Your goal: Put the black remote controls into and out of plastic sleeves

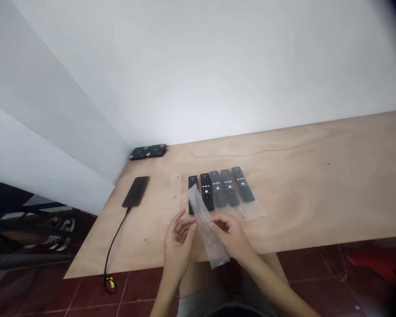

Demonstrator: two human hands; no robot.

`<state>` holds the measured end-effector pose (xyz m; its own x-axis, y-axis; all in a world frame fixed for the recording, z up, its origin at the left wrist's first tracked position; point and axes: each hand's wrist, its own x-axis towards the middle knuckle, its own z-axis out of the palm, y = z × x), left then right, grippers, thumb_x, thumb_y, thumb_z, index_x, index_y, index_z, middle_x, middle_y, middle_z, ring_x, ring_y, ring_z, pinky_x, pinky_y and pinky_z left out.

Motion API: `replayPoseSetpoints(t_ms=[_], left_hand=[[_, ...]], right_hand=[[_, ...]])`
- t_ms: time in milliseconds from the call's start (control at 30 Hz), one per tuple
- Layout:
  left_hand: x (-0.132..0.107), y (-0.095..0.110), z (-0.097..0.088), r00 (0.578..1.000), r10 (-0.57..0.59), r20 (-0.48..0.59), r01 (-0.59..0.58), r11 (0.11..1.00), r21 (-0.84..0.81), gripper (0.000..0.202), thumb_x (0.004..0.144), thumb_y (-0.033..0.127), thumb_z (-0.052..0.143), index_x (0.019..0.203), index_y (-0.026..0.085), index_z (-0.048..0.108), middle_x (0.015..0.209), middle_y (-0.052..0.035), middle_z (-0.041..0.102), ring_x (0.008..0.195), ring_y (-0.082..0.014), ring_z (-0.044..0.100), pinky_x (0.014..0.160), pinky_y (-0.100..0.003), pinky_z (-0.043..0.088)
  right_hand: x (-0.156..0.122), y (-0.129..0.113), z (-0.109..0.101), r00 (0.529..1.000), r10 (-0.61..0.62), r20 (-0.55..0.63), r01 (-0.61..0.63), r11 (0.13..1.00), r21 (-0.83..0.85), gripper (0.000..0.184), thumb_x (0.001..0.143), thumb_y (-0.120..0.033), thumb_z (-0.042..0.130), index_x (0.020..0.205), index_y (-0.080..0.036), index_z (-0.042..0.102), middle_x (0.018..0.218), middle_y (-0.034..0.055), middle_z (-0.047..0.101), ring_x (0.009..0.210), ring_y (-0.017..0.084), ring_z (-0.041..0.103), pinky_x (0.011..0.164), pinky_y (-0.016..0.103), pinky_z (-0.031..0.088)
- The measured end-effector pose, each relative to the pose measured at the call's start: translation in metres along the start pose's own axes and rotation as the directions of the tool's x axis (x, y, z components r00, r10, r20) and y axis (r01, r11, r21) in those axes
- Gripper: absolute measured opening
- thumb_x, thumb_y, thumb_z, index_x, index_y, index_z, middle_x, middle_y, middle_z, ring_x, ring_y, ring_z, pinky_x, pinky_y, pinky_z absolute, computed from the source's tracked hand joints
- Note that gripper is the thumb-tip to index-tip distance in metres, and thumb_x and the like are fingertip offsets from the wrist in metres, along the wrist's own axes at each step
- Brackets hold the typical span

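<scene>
Between my hands hangs a long, clear plastic sleeve [207, 233], tilted over the table's near edge and looking flat. My right hand [231, 235] is closed on its right side, pinching with thumb and fingers. At its left edge, the thumb and curled fingers of my left hand [180, 242] come together, index finger raised. Just beyond lie two bare black remote controls, the left remote [192, 179] partly covered by the sleeve, the other remote [206, 189] beside it. To their right, a row of remotes in clear sleeves [230, 188] lies on the wood.
Another clear sleeve [175, 193] lies flat left of the remotes. A phone [136, 192] with a black cable [117, 235] rests on the left of the wooden table [317, 189]. Two black boxes [156, 150] stand by the wall. Shoes [61, 233] show at the lower left.
</scene>
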<state>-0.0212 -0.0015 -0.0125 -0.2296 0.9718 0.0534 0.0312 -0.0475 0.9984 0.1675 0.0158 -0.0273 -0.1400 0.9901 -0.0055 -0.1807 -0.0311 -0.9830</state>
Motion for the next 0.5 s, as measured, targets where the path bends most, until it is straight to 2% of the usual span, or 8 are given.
replayPoseSetpoints(t_ms=[133,233,300,400,500], left_hand=[[0.003,0.005,0.008,0.998,-0.063,-0.027,0.061,0.997,-0.044,0.068,0.086,0.051,0.091,0.142,0.021,0.065,0.121,-0.0149,0.08,0.108,-0.0268,0.082,0.094,-0.039,0.067],[0.004,0.006,0.009,0.991,-0.128,0.025,0.13,0.988,-0.085,0.07,0.085,0.05,0.092,0.142,0.019,0.066,0.111,-0.0135,0.083,0.105,-0.0263,0.082,0.092,-0.036,0.066],[0.007,0.007,0.005,0.993,-0.116,0.026,0.117,0.991,-0.072,0.067,0.085,0.048,0.093,0.14,0.019,0.068,0.107,-0.0116,0.083,0.099,-0.0238,0.082,0.089,-0.033,0.066],[0.026,0.016,-0.015,1.0,-0.024,-0.007,0.024,0.999,0.03,0.065,0.087,0.047,0.092,0.141,0.019,0.069,0.106,-0.0096,0.083,0.094,-0.0219,0.082,0.085,-0.031,0.066],[0.066,0.031,-0.047,0.996,0.078,-0.045,-0.071,0.988,0.138,0.068,0.086,0.048,0.091,0.143,0.018,0.069,0.107,-0.0093,0.083,0.095,-0.0227,0.081,0.085,-0.035,0.067]], right_hand=[[0.001,0.002,0.002,1.0,-0.004,-0.004,0.004,1.0,0.025,0.033,0.097,-0.056,0.079,0.096,-0.023,0.082,0.085,0.0047,0.079,0.076,0.022,0.071,0.069,0.032,0.056],[0.0,0.003,0.001,1.0,0.0,0.02,-0.001,0.999,0.052,0.035,0.097,-0.057,0.079,0.096,-0.022,0.082,0.082,0.0041,0.078,0.073,0.021,0.069,0.067,0.031,0.055],[-0.002,0.001,-0.001,0.999,-0.011,0.032,0.01,0.999,0.038,0.035,0.099,-0.057,0.077,0.098,-0.022,0.082,0.085,0.0048,0.078,0.076,0.021,0.07,0.069,0.031,0.055],[-0.007,-0.005,-0.009,0.999,-0.051,0.003,0.051,0.997,-0.066,0.036,0.105,-0.056,0.069,0.099,-0.022,0.08,0.089,0.0059,0.077,0.081,0.023,0.069,0.073,0.032,0.055],[-0.014,-0.011,-0.024,0.996,-0.081,-0.03,0.074,0.981,-0.179,0.04,0.107,-0.055,0.063,0.091,-0.022,0.076,0.082,0.0051,0.072,0.078,0.023,0.066,0.071,0.033,0.052]])
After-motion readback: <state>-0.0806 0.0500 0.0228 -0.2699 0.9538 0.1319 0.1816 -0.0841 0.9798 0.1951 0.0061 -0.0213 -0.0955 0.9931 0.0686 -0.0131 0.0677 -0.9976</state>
